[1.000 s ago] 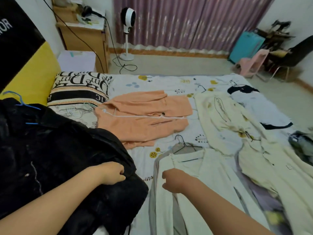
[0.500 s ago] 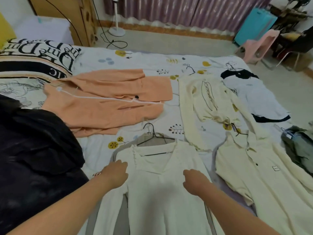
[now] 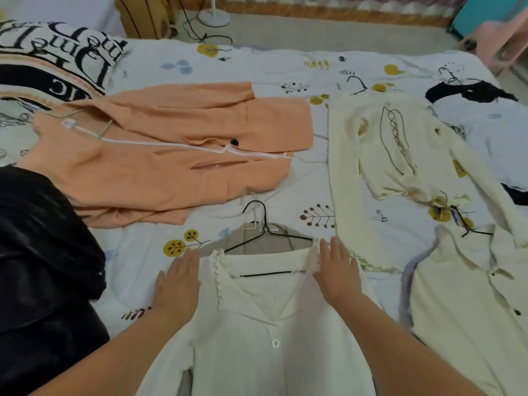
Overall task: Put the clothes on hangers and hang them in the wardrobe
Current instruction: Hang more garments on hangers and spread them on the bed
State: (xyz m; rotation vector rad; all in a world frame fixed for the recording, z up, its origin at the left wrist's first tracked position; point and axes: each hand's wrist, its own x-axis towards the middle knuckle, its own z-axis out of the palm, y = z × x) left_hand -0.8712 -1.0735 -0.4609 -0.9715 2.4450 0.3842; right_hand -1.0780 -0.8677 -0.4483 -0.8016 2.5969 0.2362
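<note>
Bed [image 3: 257, 61] with white printed sheet fills the view; beyond its far edge, floor, a white fan base [image 3: 213, 17] at 12 o'clock, a wooden cabinet [image 3: 143, 15] at 11 o'clock. White blouse [image 3: 257, 324] at 6 o'clock, laid flat, front up, collar toward 12 o'clock, already on a black wire hanger [image 3: 265, 232]: hook above the collar, crossbar visible inside the neckline. Grey garment [image 3: 257, 241] directly beneath the blouse, showing at the neck and along the lower left edge; whether it shares the same hanger cannot be told. Left hand [image 3: 177, 281] flat on the blouse's left shoulder, fingers straight, grip released, pressing the fabric. Right hand [image 3: 337, 270] flat on the right shoulder beside the collar, fingers straight and spread, grip released. Orange jacket [image 3: 160, 155] at 10 o'clock, flat, one black button showing, a white hanger [image 3: 85, 130] at its neck. Black garment [image 3: 43, 267] piled at 8 o'clock, near the left forearm. Lettered pillow [image 3: 51, 61] at 10 o'clock, behind the orange jacket. Cream knit top [image 3: 400, 155] at 2 o'clock, flat, with a black looped line pattern on the front. Cream buttoned shirt [image 3: 463, 310] at 4 o'clock, a black hanger [image 3: 468, 230] at its collar. White garment with black trim [image 3: 485, 115] at 2 o'clock, at the right edge of the bed. Teal case [image 3: 485, 12] and pink item [image 3: 503, 38] on the floor at 1 o'clock, both blurred.
</note>
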